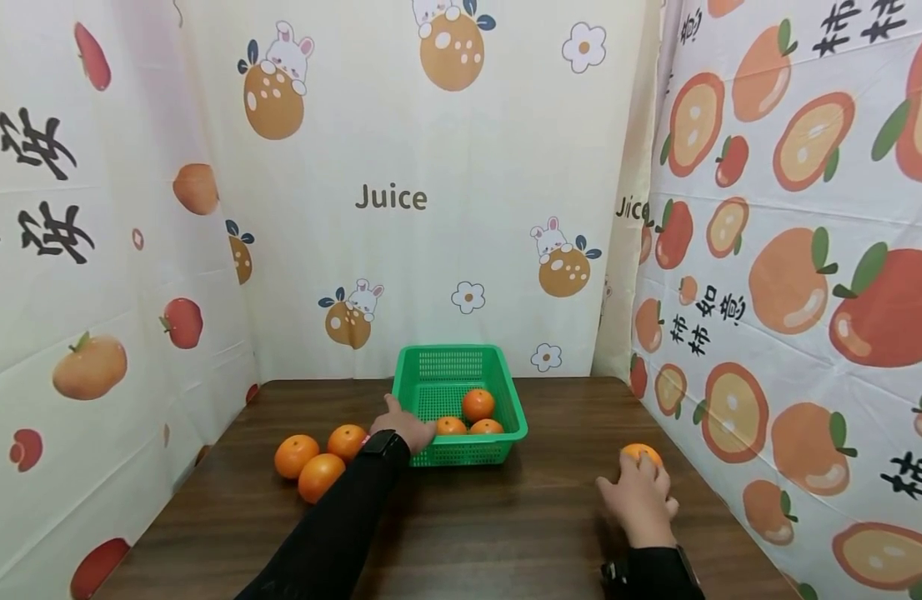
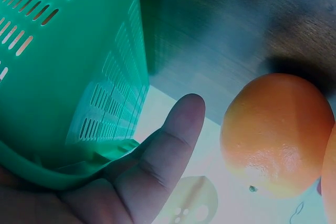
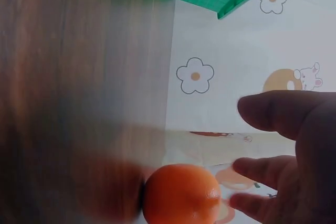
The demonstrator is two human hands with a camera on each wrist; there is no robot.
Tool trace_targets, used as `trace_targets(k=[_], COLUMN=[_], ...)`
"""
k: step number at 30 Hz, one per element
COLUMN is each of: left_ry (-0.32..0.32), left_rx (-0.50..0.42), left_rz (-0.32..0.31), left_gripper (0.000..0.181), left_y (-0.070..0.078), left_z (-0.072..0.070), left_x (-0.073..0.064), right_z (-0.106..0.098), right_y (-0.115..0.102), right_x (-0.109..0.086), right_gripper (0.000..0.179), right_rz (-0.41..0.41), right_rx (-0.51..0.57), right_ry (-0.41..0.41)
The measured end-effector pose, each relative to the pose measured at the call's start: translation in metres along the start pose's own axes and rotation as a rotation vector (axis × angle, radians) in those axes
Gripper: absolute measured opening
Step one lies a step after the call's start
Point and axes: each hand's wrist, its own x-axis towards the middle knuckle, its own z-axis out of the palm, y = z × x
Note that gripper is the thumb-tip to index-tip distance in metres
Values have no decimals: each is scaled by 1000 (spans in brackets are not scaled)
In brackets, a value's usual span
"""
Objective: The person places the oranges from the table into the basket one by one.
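At the left wall of a green plastic basket [image 1: 515, 408], my left hand [image 1: 404, 427] grips the rim. One straight finger [image 2: 181, 135] points along the outside of the wall; the digits on the inner side are mostly hidden. Three oranges lie in the basket, the upper one [image 1: 478, 405] behind the other two. To the right, my right hand [image 1: 643, 498] is over a single orange [image 1: 641, 453] on the table. Its fingers are spread and relaxed, and in the right wrist view a gap shows between the fingertips [image 3: 241, 167] and that orange.
Left of the basket, three oranges [image 1: 321, 477] sit close together beside my left forearm. The brown wooden table [image 1: 536, 517] runs back to a printed curtain [image 1: 431, 250]. More printed cloth [image 1: 806, 375] hangs along the right side, and another along the left.
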Motion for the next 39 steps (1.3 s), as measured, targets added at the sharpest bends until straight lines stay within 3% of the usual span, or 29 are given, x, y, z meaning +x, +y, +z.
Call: trace_targets(k=[4,11,17,23,28,39], left_ry=[2,-21,-6,-5,6,-4], left_rx=[1,48,29,19,1,-12], left_rz=[9,44,40,31,18,9], left_gripper=[118,111,112,118,119,119], left_y=[2,3,2,0,1,-1], left_z=[-1,7,9,8,2,-1], left_x=[-1,0,-1,1,1,-2], right_z=[-9,-16,-17,-10,-2,21], right_y=[5,17,20,13,-6,-35], right_x=[10,18,22,20,14,-3], right_gripper=[83,84,67,60,60,58], right_rz=[-27,3,-29,-105,-165,-194], right_rx=[19,-32,-70,-138,-169,-159], right_ry=[53,-47,1,-22,-39,-52])
